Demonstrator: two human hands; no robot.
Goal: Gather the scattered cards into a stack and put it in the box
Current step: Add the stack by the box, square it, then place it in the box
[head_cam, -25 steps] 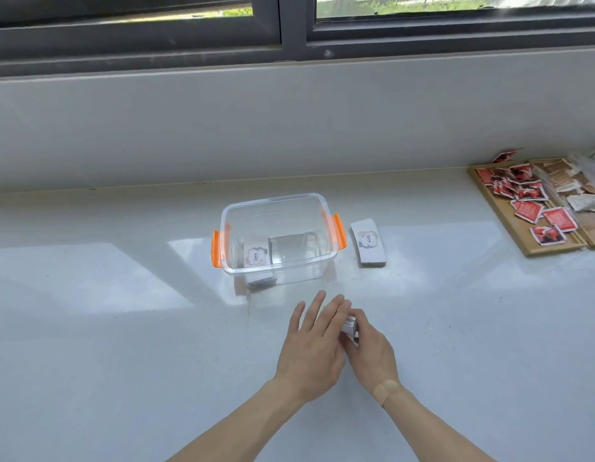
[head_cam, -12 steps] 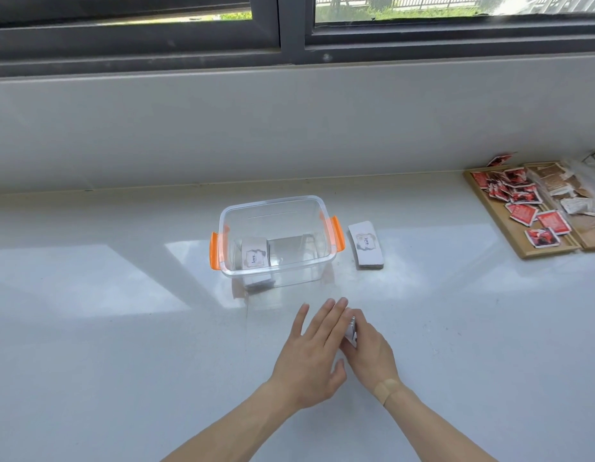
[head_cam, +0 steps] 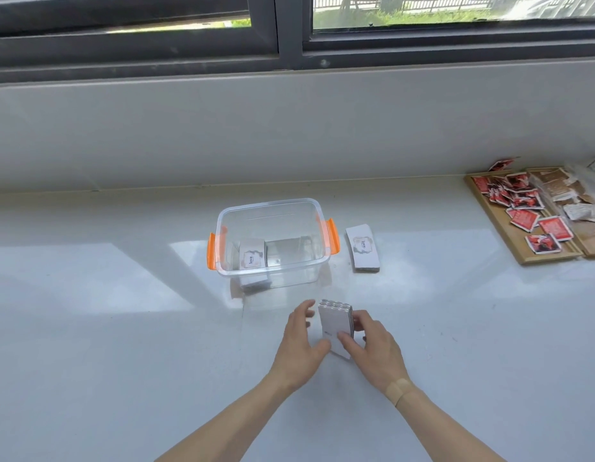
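Head view of a white tabletop (head_cam: 122, 328) below a dark-framed window (head_cam: 289, 28). Near the front centre, a stack of cards (head_cam: 334, 323) stands tilted on its lower edge, its pale face turned toward the viewer and the layered card edges visible along its top. The right hand (head_cam: 373, 345) grips the stack, with the thumb across the lower face and the fingers curled around the right side and back. The left hand (head_cam: 301, 345) is partly spread at the stack's left side; its thumb touches the lower left corner, while the fingers, slightly blurred, curve just beside the left edge. Whether those fingers touch the cards cannot be told. A beige plaster (head_cam: 400, 387) crosses the right wrist. Behind the hands stands a clear box (head_cam: 272, 208) with orange handles (head_cam: 211, 251) at both ends, open at the top. Inside it, toward the left end, lies another stack of cards (head_cam: 251, 258) with the word "love" on the top card. Just beside the right end of the box, on the tabletop, lies a third stack (head_cam: 362, 249) carrying the same word. At the far right, well apart from the box, a wooden tray (head_cam: 509, 241) holds scattered red packets (head_cam: 523, 217) and brownish packets (head_cam: 556, 188).
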